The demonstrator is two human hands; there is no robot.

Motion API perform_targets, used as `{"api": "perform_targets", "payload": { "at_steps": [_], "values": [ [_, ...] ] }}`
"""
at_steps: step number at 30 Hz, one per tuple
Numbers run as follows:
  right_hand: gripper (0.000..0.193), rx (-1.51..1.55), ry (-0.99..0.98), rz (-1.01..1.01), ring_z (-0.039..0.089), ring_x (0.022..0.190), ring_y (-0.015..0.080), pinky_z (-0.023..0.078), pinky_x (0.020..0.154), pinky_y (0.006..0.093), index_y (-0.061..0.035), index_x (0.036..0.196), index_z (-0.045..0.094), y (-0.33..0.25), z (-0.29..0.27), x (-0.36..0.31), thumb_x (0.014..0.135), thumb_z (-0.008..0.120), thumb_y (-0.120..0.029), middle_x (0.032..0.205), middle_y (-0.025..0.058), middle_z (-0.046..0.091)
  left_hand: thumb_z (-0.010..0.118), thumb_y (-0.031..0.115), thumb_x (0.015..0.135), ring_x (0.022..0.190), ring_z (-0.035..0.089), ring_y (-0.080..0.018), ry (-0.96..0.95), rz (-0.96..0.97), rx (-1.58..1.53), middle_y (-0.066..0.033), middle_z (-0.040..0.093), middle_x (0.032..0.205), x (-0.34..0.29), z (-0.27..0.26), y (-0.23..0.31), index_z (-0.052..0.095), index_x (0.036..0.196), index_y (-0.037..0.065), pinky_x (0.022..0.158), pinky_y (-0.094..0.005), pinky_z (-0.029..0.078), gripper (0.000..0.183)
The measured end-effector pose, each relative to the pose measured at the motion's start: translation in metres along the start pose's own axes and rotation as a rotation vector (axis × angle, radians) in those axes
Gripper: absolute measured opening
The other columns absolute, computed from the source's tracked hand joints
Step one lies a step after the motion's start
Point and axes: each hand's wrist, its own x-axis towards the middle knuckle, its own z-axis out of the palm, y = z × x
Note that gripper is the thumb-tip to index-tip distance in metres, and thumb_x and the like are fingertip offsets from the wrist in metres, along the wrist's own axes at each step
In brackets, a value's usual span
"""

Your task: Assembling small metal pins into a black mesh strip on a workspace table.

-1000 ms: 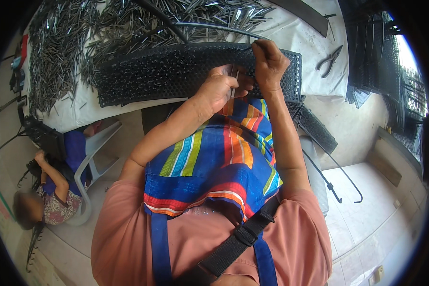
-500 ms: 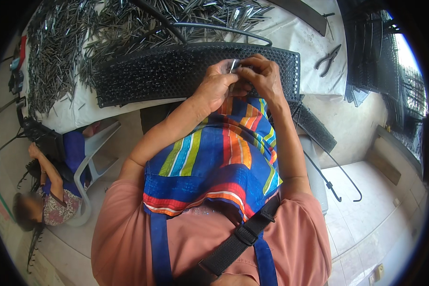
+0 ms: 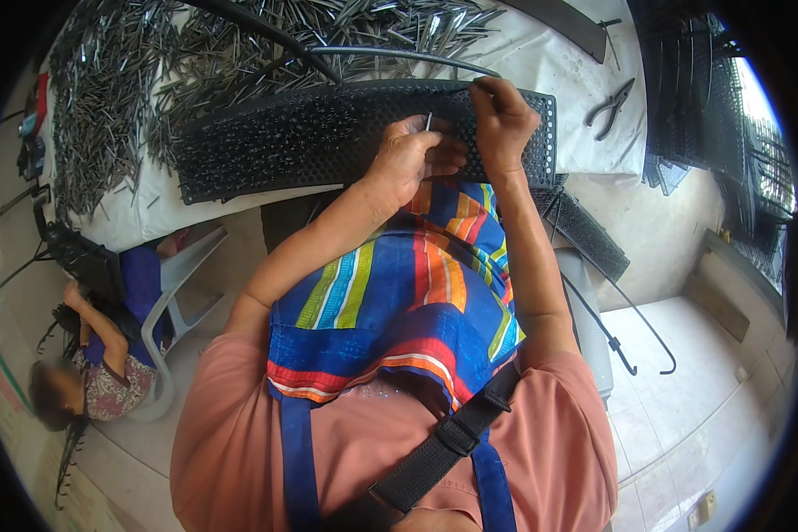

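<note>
A long, curved black perforated panel (image 3: 346,124) lies in front of me along the table's near edge. Its left part bristles with short dark pieces, while rows of open holes show toward its right end. Over the panel's middle, my left hand (image 3: 403,158) pinches a thin shiny metal strip (image 3: 429,121) between thumb and forefinger, its other fingers loosely spread. My right hand (image 3: 505,122) is to its right, apart from it, over the panel's right part near the far rim. Its fingers are curled in a pinch; whatever they hold is hidden.
Heaps of loose dark metal strips (image 3: 97,115) cover the table's left and far side. A bent black rod (image 3: 399,51) arches beyond the panel. Pliers (image 3: 610,108) lie on the white cloth (image 3: 576,155) at right. Another person (image 3: 106,355) sits at far left.
My hands were together over the panel. The right hand has moved away, to the right and farther off, up to the far rim; the left stays with the strip.
</note>
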Motion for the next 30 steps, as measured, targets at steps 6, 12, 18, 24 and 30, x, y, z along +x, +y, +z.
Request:
{"api": "perform_targets", "payload": {
  "at_steps": [6,12,18,24,30],
  "values": [
    [0.016,-0.423,-0.147,-0.205,0.064,0.071,0.0303,0.05,0.059,0.0344,-0.0107,0.091,0.069,-0.009,-0.002,-0.005,0.074,0.07,-0.012,0.083,0.0092,0.064,0.048,0.002,0.087,0.072,0.067,-0.0226,-0.036,0.014,0.016,-0.014,0.067,0.085,0.001,0.002,-0.003,0.058,0.102,0.001,0.067,-0.0336,0.056,0.018],
    [0.02,-0.205,-0.251,-0.025,0.059,0.062,0.0116,0.045,0.056,0.0252,-0.0044,0.098,0.068,-0.022,-0.017,-0.012,0.078,0.069,-0.007,0.077,0.0058,0.062,0.051,0.006,0.088,0.068,0.065,-0.0158,-0.062,0.034,0.078,-0.0084,0.067,0.085,0.0,0.016,0.001,0.061,0.1,0.003,0.065,-0.029,0.055,0.015],
    [0.015,0.081,-0.431,0.155,0.059,0.06,0.0123,0.045,0.054,0.0262,-0.0025,0.089,0.069,-0.02,-0.022,-0.005,0.075,0.07,-0.008,0.075,0.0054,0.064,0.053,0.006,0.088,0.067,0.065,-0.0146,-0.111,0.08,0.125,-0.0081,0.067,0.082,0.003,0.018,0.006,0.062,0.096,0.002,0.063,-0.0273,0.055,0.013],
    [0.007,0.297,-0.469,0.492,0.055,0.058,0.0056,0.043,0.052,0.0207,0.001,0.081,0.068,-0.028,-0.026,0.003,0.079,0.067,-0.005,0.066,0.0021,0.064,0.053,0.007,0.088,0.063,0.066,-0.0144,-0.1,0.084,0.219,-0.0085,0.067,0.078,0.004,0.025,0.011,0.062,0.095,0.001,0.056,-0.0251,0.054,0.013],
    [0.004,0.325,-0.335,0.452,0.054,0.059,0.0057,0.042,0.052,0.0206,0.0002,0.077,0.066,-0.023,-0.026,0.002,0.078,0.067,-0.003,0.066,0.0007,0.062,0.055,0.007,0.088,0.062,0.066,-0.0146,-0.058,0.105,0.335,-0.0091,0.068,0.08,0.009,0.023,0.002,0.06,0.095,0.001,0.055,-0.0253,0.054,0.011]
  ]
}}
